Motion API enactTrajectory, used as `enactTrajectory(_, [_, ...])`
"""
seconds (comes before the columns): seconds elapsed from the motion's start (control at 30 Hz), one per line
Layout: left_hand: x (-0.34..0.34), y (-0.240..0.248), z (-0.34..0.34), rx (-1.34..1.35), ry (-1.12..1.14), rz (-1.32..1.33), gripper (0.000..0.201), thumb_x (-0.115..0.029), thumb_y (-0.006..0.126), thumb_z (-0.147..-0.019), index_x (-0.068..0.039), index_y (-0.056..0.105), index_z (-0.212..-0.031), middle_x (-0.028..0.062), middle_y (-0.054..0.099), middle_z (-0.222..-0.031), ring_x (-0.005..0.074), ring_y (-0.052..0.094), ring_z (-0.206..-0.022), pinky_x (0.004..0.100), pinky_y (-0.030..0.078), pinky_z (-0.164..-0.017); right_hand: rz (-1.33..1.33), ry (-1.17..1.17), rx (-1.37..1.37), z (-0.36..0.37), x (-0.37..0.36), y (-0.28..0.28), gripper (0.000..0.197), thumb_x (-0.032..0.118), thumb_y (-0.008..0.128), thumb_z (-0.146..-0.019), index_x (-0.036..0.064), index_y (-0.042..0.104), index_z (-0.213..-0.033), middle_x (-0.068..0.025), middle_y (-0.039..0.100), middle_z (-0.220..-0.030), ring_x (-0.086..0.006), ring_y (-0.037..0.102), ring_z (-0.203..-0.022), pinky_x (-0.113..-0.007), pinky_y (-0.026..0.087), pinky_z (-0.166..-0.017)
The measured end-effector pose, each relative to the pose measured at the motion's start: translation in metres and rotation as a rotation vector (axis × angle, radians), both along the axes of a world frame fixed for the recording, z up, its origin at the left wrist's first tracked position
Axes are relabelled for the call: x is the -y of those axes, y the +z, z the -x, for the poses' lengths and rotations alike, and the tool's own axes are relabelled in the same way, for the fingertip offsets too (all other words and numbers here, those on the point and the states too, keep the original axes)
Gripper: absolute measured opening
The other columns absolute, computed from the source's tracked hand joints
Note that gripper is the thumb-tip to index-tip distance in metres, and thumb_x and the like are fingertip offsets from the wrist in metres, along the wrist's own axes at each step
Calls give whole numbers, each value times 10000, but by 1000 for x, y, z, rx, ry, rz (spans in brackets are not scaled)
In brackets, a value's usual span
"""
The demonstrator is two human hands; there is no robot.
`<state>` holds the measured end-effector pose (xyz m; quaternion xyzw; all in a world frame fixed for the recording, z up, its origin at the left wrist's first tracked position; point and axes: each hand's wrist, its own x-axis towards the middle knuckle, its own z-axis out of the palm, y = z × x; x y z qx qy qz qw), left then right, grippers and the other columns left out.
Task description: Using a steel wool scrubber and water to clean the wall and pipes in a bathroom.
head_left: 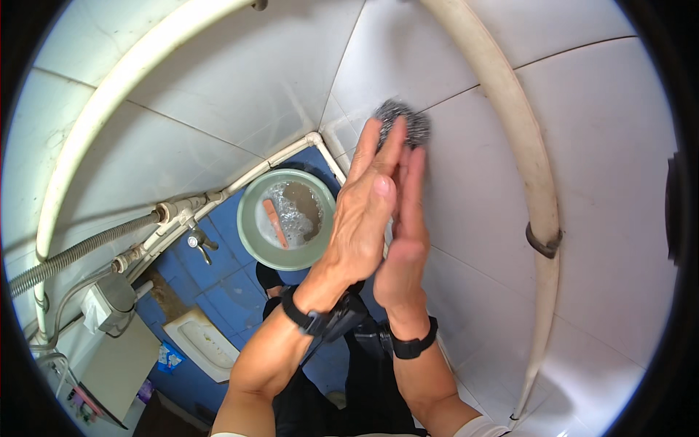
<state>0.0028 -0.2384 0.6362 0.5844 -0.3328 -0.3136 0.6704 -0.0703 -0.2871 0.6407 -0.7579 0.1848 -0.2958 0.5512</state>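
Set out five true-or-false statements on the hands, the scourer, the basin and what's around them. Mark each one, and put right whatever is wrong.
1. The left hand overlaps the grey metal scourer in this view. True.
2. The right hand is down inside the pale green basin. False: it is raised beside the left hand, near the scourer.
3. An orange-brown stick-like piece lies within the basin. True.
4. The basin is dry. False: it holds cloudy water with white suds.
5. The metal tap shows to the right of the basin. False: it shows to the left.
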Motion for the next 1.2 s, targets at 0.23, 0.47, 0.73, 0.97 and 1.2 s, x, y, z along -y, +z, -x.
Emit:
enactTrajectory(0.23, [9,-62,-16,-483,-10,-14,791,-634,217,-1079,-66,278,-1627,147,166,-1715,299,180,-1574,417,152,-1275,-112,-27,-300,-4,2,-35,901,595,326,-1064,-91,104,-1605,-310,190,-1666,-408,214,-1556,-443,209,-1248])
enactTrajectory(0.47, [0,20,-6,-125,-32,58,779,-617,200,-1086,-58,288,-1621,185,86,-1723,325,152,-1579,434,170,-1270,-33,18,-66,10,-3,33,911,594,330,-1065,-108,99,-1598,-312,188,-1666,-407,216,-1555,-445,213,-1248])
enactTrajectory(0.73, [4,31,-4,-159,-27,102,805,-606,196,-1086,8,319,-1593,219,172,-1699,333,176,-1574,437,159,-1273,-34,-14,9,15,2,26,902,567,346,-1069,-133,109,-1586,-319,187,-1663,-408,203,-1557,-446,211,-1249])
enactTrajectory(0.97, [3,52,5,215,49,138,748,-548,210,-1091,-1,377,-1574,278,221,-1669,401,194,-1563,444,159,-1264,-60,-37,50,19,-7,41,887,548,346,-1069,-132,109,-1587,-309,188,-1665,-394,206,-1557,-438,207,-1250])
enactTrajectory(1.2, [7,59,-31,230,66,94,737,-536,249,-1082,-3,360,-1579,240,254,-1671,399,182,-1567,434,161,-1265,-134,-5,81,-4,2,49,872,529,347,-1070,-130,110,-1589,-299,189,-1667,-381,208,-1558,-430,203,-1251])
